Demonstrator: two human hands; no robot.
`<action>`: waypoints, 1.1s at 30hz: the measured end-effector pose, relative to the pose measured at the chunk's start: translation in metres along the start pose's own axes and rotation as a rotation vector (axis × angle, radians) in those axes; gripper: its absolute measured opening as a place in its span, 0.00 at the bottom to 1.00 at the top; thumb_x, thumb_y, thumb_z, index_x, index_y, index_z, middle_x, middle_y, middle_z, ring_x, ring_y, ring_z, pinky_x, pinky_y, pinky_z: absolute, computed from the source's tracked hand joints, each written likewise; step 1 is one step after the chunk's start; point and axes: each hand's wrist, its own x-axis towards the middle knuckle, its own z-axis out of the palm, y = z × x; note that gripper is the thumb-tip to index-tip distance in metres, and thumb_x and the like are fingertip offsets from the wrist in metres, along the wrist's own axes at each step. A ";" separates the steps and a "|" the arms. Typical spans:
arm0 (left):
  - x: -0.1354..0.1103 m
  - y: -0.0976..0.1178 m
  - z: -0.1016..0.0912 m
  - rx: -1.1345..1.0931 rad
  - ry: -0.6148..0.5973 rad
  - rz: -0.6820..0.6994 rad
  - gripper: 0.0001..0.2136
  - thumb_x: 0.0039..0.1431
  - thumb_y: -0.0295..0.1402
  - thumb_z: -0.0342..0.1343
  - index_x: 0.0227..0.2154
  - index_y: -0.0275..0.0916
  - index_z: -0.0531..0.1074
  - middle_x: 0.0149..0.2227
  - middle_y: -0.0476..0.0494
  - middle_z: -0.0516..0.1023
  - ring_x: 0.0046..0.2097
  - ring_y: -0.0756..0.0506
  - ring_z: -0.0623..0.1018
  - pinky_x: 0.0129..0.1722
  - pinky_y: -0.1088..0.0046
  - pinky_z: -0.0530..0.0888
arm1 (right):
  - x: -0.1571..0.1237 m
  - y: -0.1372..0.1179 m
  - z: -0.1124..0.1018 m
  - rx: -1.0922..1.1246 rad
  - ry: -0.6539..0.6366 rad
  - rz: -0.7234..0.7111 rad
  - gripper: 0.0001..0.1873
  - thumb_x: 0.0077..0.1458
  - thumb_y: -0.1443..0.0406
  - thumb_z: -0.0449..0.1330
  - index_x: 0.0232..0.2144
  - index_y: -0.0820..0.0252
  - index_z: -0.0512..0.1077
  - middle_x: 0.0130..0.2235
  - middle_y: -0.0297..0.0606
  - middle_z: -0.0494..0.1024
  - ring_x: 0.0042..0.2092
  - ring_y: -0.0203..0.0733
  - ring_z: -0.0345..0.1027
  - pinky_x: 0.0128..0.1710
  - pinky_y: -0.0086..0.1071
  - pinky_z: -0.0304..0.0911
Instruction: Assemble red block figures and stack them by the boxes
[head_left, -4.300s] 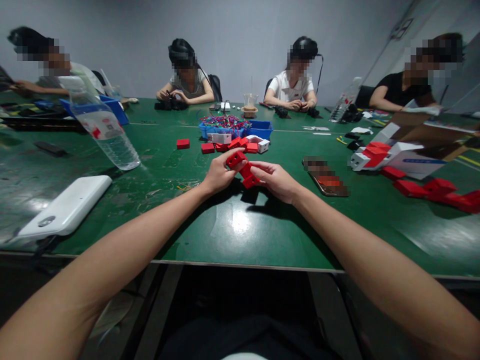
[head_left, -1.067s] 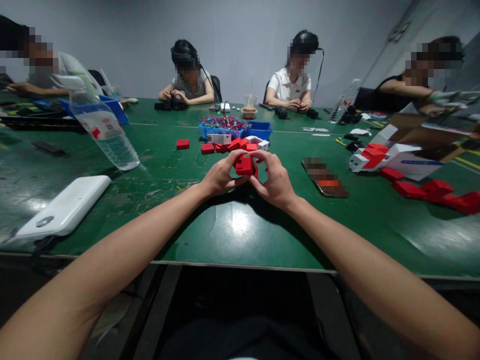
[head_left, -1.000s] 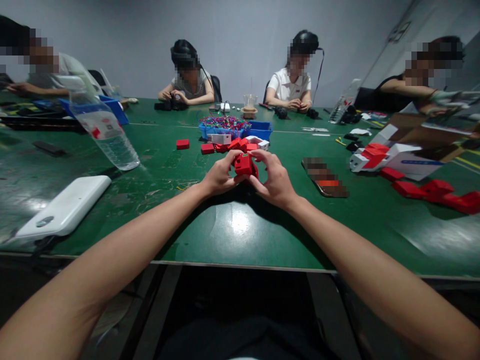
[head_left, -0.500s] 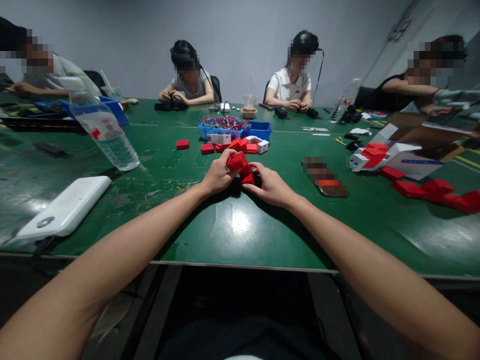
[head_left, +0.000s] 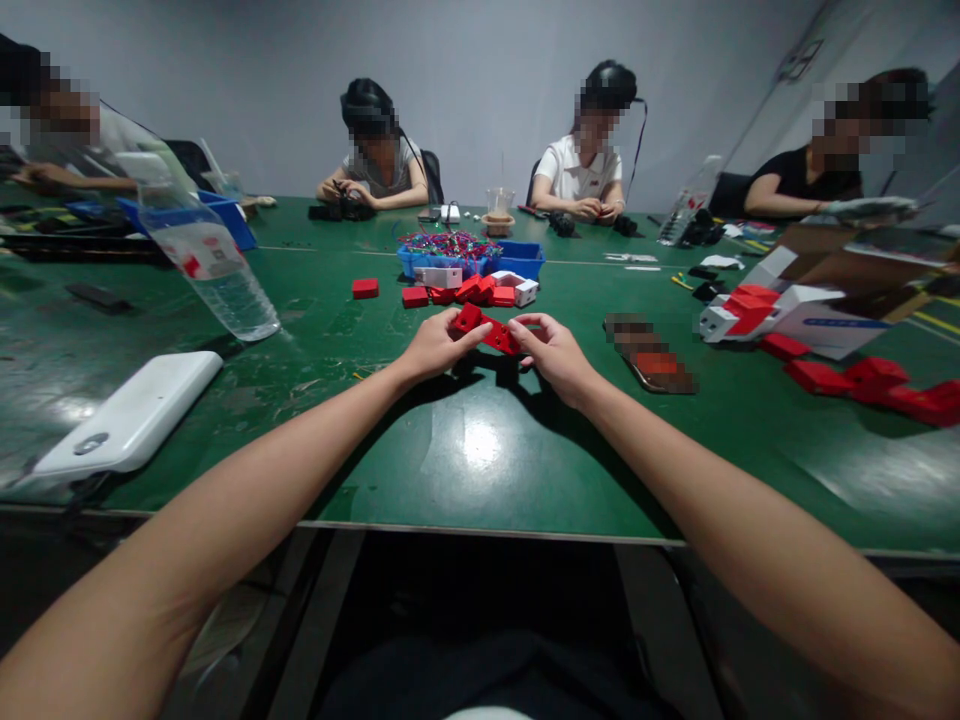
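Note:
Between my two hands is a red plastic block piece [head_left: 496,333] with small holes, held just above the green table. My left hand [head_left: 437,345] grips its left end, the thumb lying across the near side. At the right end, my right hand [head_left: 553,352] pinches the piece between thumb and fingers. The fingers partly cover it, so its full shape is hidden. Just beyond my hands lies a pile of red blocks [head_left: 474,289] with a few white ones [head_left: 517,288]. A single red block [head_left: 365,289] sits to the left of the pile.
Blue bins [head_left: 521,260], one full of coloured wires [head_left: 446,247], stand behind the pile. To the left are a water bottle [head_left: 214,265] and a white power bank [head_left: 135,415]. A phone [head_left: 649,355], an open carton [head_left: 832,290] and red blocks [head_left: 874,382] lie right. Several people sit around the table.
The red piece has turned from upright and tilted to lying more level between my hands. My right hand has shifted slightly right, and the person at far right has drawn their arm back.

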 end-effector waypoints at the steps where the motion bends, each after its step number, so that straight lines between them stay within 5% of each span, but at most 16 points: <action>1: 0.000 0.000 -0.001 -0.030 -0.030 -0.003 0.23 0.56 0.54 0.55 0.36 0.35 0.71 0.29 0.47 0.74 0.29 0.50 0.72 0.30 0.74 0.70 | 0.000 0.001 0.000 0.000 0.007 -0.018 0.25 0.49 0.48 0.63 0.42 0.59 0.67 0.34 0.39 0.77 0.35 0.39 0.72 0.25 0.28 0.64; 5: -0.001 -0.001 -0.003 -0.060 -0.093 0.053 0.22 0.61 0.53 0.48 0.41 0.36 0.67 0.35 0.45 0.75 0.32 0.49 0.74 0.33 0.73 0.72 | -0.002 0.002 -0.002 -0.139 0.017 -0.267 0.24 0.52 0.51 0.63 0.46 0.56 0.64 0.39 0.39 0.76 0.38 0.42 0.74 0.32 0.34 0.71; 9: -0.003 -0.001 -0.005 0.128 -0.055 0.177 0.24 0.58 0.49 0.54 0.49 0.35 0.61 0.44 0.41 0.74 0.43 0.45 0.76 0.43 0.71 0.72 | -0.005 -0.001 -0.005 -0.398 0.020 -0.583 0.25 0.49 0.62 0.65 0.49 0.56 0.64 0.50 0.45 0.74 0.50 0.47 0.71 0.44 0.39 0.72; 15: -0.002 -0.003 -0.005 0.249 -0.008 0.325 0.23 0.57 0.45 0.56 0.49 0.37 0.58 0.46 0.39 0.72 0.45 0.44 0.76 0.46 0.69 0.71 | -0.006 -0.001 -0.005 -0.453 0.047 -0.598 0.28 0.46 0.66 0.67 0.51 0.57 0.66 0.52 0.46 0.73 0.51 0.48 0.71 0.44 0.41 0.74; 22: -0.002 0.000 -0.006 0.288 0.055 0.358 0.22 0.53 0.42 0.60 0.46 0.39 0.62 0.45 0.42 0.73 0.43 0.46 0.76 0.42 0.73 0.71 | -0.002 0.004 -0.003 -0.234 0.094 -0.502 0.25 0.45 0.63 0.67 0.46 0.61 0.67 0.49 0.46 0.73 0.50 0.46 0.72 0.50 0.40 0.72; 30: -0.006 0.000 -0.003 0.356 0.000 0.367 0.20 0.51 0.43 0.61 0.43 0.38 0.66 0.40 0.44 0.76 0.37 0.47 0.76 0.36 0.72 0.71 | -0.010 -0.009 -0.004 -0.583 0.146 -0.927 0.22 0.49 0.62 0.66 0.47 0.59 0.69 0.48 0.47 0.74 0.49 0.50 0.70 0.49 0.43 0.70; 33: -0.008 0.005 -0.001 0.366 -0.036 0.424 0.20 0.53 0.41 0.60 0.46 0.36 0.66 0.42 0.40 0.76 0.39 0.45 0.77 0.38 0.70 0.72 | -0.013 -0.012 -0.004 -0.626 0.155 -0.980 0.22 0.51 0.60 0.65 0.49 0.58 0.68 0.49 0.47 0.74 0.50 0.50 0.70 0.50 0.43 0.69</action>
